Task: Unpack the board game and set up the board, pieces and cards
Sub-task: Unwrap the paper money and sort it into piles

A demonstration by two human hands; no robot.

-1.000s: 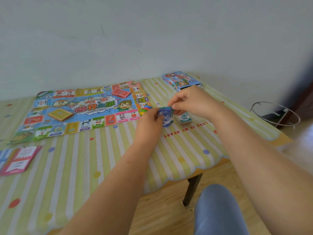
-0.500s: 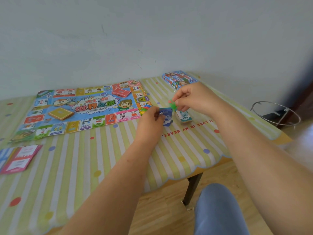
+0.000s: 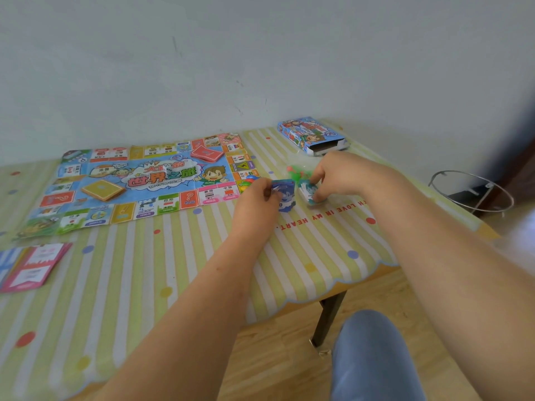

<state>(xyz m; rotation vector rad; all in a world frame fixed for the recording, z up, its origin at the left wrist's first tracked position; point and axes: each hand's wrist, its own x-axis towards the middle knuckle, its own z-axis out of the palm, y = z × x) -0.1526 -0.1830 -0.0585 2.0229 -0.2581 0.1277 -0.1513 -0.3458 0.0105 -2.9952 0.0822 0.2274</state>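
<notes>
**Both grips busy on the paper money, right of the board**

My left grip [image 3: 257,204] pinches a small blue stack of printed paper notes [image 3: 284,194] between thumb and fingers. It holds the stack tilted up off the yellow-and-white striped cloth of the table [image 3: 121,285], just beside the near right corner of the board. My right grip [image 3: 338,175] curls over a second stack, teal and white notes [image 3: 307,192], which lies on the table. Thumb and fingertips close on its edges. The two stacks are close but apart.

Just behind them sit small green and red plastic pieces [image 3: 298,170]; they are too blurred to say more.

The colourful folding paper game board [image 3: 139,186] lies flat and open along the table's far edge. A red deck of cards [image 3: 207,154] rests toward its far right corner, and a yellow deck [image 3: 101,190] toward its left half. The blue illustrated cardboard game box [image 3: 311,134] lies in the far right corner of the table with its near end open.

A fan of pink and white cards [image 3: 31,267] lies well to the left, between the board and the near edge. Off the table's right edge a wire ring stand [image 3: 472,192] is on the floor.
</notes>
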